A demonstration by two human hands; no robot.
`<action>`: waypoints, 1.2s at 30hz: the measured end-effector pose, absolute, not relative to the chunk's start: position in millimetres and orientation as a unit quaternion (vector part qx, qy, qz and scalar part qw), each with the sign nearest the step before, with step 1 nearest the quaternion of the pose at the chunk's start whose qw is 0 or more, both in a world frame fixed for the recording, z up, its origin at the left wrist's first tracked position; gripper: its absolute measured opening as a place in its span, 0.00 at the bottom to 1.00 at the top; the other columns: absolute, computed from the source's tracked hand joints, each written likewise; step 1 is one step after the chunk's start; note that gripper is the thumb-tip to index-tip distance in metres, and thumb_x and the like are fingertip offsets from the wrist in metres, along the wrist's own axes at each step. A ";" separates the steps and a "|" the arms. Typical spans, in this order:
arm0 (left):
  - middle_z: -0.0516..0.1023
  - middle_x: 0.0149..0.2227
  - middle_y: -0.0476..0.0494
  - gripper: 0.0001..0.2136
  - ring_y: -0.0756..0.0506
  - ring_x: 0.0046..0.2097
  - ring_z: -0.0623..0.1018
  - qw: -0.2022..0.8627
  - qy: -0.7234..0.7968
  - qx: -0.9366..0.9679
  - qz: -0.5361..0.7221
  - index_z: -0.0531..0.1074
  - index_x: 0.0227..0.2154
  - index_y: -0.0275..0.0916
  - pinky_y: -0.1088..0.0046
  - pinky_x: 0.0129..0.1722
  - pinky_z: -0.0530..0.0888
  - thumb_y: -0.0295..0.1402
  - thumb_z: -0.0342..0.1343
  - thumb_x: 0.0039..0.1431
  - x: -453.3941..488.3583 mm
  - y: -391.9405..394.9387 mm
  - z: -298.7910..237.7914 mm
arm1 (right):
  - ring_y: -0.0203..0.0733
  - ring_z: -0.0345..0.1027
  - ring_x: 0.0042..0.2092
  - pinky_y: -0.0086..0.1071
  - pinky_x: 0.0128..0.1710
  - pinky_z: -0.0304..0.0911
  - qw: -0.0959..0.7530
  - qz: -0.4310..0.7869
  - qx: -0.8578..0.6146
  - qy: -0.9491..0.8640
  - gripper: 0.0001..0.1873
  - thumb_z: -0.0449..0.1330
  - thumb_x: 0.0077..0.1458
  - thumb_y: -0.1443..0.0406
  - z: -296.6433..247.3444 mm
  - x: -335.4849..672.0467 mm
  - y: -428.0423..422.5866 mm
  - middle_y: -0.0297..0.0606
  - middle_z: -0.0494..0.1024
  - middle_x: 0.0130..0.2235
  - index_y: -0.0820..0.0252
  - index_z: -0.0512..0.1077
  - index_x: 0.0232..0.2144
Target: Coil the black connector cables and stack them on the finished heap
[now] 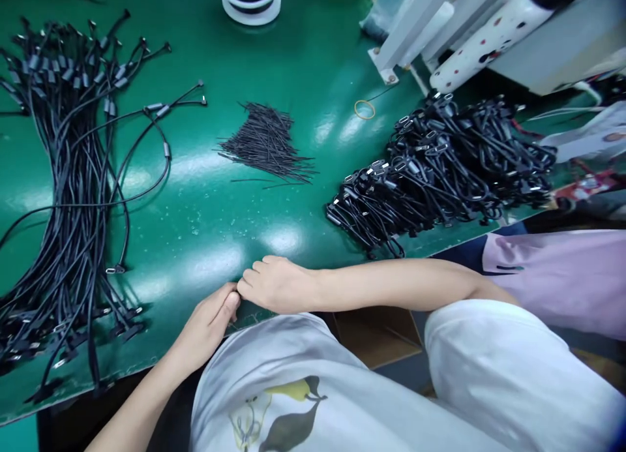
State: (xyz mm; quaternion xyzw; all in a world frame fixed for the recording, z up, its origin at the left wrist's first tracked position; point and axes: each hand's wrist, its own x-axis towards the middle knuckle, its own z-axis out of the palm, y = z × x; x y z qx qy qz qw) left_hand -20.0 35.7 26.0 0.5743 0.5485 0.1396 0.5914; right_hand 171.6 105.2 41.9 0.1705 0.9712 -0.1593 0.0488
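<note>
At the front edge of the table, my left hand (213,321) and my right hand (274,285) meet, their fingertips touching. The fingers of both are curled closed, and whatever may be between them is hidden. Beyond them lies a small pile of short black twist ties (267,142). To the left is a large spread of long black cables (81,171) with small connectors and grey sleeves. A heap of coiled, bundled black cables (440,171) sits to the right of my hands.
A yellow rubber band (364,109) lies on the green tabletop (195,237). At the back stands a white round-based object (252,8). Metal brackets (415,28) and a spotted white tube (489,41) rise at the back right. A person's lilac sleeve (562,276) is at the right.
</note>
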 end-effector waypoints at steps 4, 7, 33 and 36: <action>0.65 0.25 0.50 0.20 0.48 0.30 0.65 0.686 0.504 0.498 0.165 0.64 0.26 0.39 0.71 0.33 0.63 0.50 0.44 0.64 -18.6 45.3 16.3 | 0.42 0.69 0.34 0.35 0.32 0.55 0.046 -0.169 0.145 0.974 0.15 0.45 0.67 0.68 41.0 171.3 114.4 0.42 0.75 0.33 0.65 0.71 0.36; 0.64 0.22 0.51 0.22 0.49 0.27 0.63 0.706 0.507 0.451 0.204 0.68 0.27 0.37 0.72 0.30 0.60 0.53 0.48 0.61 -13.8 44.6 9.7 | 0.39 0.70 0.36 0.32 0.35 0.58 0.062 -0.271 0.131 0.952 0.16 0.52 0.66 0.58 53.4 181.0 136.5 0.39 0.77 0.34 0.63 0.73 0.35; 0.57 0.22 0.55 0.16 0.55 0.23 0.60 0.690 0.463 0.169 0.530 0.73 0.34 0.34 0.79 0.24 0.62 0.44 0.63 0.55 -15.5 54.2 28.1 | 0.42 0.68 0.43 0.34 0.47 0.59 -0.237 -0.131 0.633 0.725 0.12 0.50 0.63 0.66 44.3 199.5 265.2 0.44 0.77 0.41 0.65 0.72 0.40; 0.58 0.22 0.56 0.18 0.55 0.23 0.60 0.694 0.441 0.171 0.543 0.72 0.45 0.36 0.78 0.24 0.62 0.42 0.63 0.56 -8.5 53.7 32.0 | 0.35 0.66 0.35 0.27 0.38 0.59 -0.238 -0.354 0.450 0.785 0.09 0.54 0.61 0.64 42.5 169.7 174.8 0.34 0.76 0.34 0.62 0.72 0.34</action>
